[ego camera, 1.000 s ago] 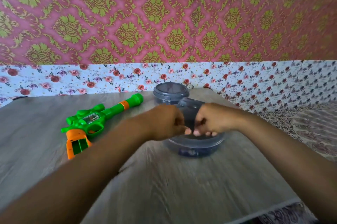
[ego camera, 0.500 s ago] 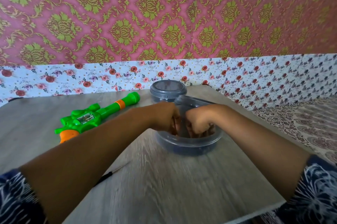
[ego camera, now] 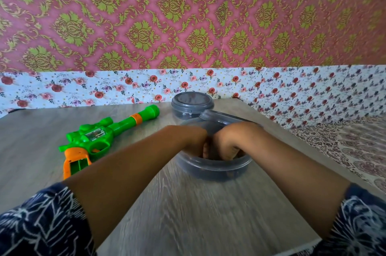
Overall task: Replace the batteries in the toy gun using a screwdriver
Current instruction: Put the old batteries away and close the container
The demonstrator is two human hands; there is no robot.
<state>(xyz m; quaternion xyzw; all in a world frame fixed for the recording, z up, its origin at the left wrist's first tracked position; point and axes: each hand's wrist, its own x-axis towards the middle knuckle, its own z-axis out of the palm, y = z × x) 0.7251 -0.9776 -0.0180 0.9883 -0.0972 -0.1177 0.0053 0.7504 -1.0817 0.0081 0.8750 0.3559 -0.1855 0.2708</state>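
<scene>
A green and orange toy gun (ego camera: 98, 136) lies on its side on the grey wooden table (ego camera: 188, 214), left of my arms. Its orange grip (ego camera: 76, 165) shows an uncovered battery slot. A round grey translucent container (ego camera: 213, 167) stands at the middle. My left hand (ego camera: 192, 136) and my right hand (ego camera: 229, 139) both reach down into it, close together. Their fingertips are hidden behind the container wall, so I cannot tell what they hold. No screwdriver shows; my left forearm covers that part of the table.
The container's lid (ego camera: 219, 117) leans tilted against its far rim. A second grey container (ego camera: 192, 103) with its lid on stands behind, by the floral wall. The table's right edge borders a patterned cloth (ego camera: 355, 147).
Both hands went from above the container's near rim down into it. The view shifted, and the screwdriver seen half a second ago is now hidden under my left forearm.
</scene>
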